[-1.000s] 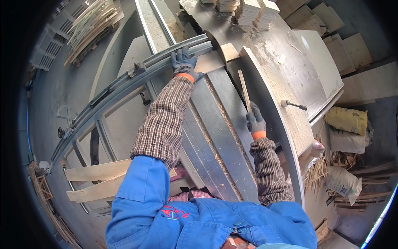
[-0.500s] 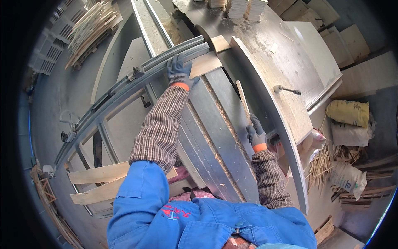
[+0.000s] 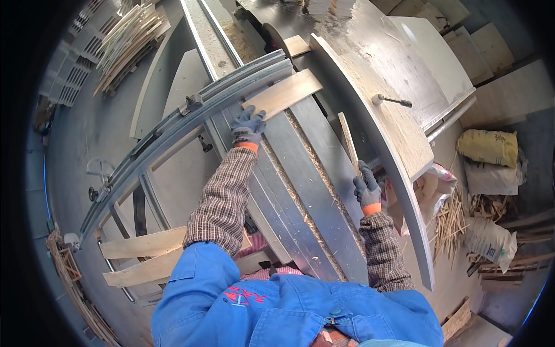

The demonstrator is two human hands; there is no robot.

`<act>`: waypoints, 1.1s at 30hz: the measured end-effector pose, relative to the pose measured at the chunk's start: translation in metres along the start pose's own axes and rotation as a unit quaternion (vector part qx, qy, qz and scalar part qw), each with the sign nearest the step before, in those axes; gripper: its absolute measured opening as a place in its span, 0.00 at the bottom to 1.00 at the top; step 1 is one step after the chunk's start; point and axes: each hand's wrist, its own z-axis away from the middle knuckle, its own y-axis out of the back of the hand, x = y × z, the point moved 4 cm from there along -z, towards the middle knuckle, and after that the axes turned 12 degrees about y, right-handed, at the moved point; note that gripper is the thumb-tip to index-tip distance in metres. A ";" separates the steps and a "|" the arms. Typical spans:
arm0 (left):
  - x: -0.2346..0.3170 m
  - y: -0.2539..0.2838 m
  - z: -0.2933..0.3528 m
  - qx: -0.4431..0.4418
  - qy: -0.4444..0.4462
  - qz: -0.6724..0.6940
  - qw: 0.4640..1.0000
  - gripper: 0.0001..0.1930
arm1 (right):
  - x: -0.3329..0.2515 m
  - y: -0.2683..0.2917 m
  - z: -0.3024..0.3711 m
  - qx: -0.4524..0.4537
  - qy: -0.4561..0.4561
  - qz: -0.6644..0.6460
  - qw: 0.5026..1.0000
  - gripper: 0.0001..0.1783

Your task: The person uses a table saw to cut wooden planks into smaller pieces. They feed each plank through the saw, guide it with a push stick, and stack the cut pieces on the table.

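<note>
My left hand, in a grey-blue glove, grips the left end of a flat wooden board, fingers over its corner. The board lies across the metal saw table, a little nearer to me than the metal crosscut fence. At the right, my gloved right hand is closed round the near end of a narrow wood strip pointing away from me. The dark round saw blade stands beyond the board, with a small wood offcut just right of it.
A long curved-looking rip fence runs along the right, with a handle on it. Sawdust fills the table slots. Farther right are a yellow sack, a pale sack and thin sticks. Stacked boards stand far left.
My left hand and the board have come back toward me, away from the crosscut fence and blade. My right hand has moved slightly right and nearer with the strip.
</note>
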 end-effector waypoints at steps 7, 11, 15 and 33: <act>-0.003 -0.037 0.030 -0.113 -0.032 0.130 0.985 0.21 | -0.017 0.015 0.009 0.021 -0.021 -0.022 0.999 0.30; 0.018 -0.031 0.042 -0.038 -0.311 -0.264 0.912 0.17 | -0.013 0.019 0.005 -0.003 -0.039 -0.024 0.999 0.29; 0.036 -0.030 0.052 -0.016 -0.288 -0.343 0.894 0.18 | 0.001 0.004 -0.017 -0.018 0.015 0.005 1.000 0.29; 0.089 -0.085 -0.086 0.011 -0.221 -0.642 0.734 0.17 | -0.001 -0.016 -0.029 0.001 -0.025 -0.020 0.999 0.29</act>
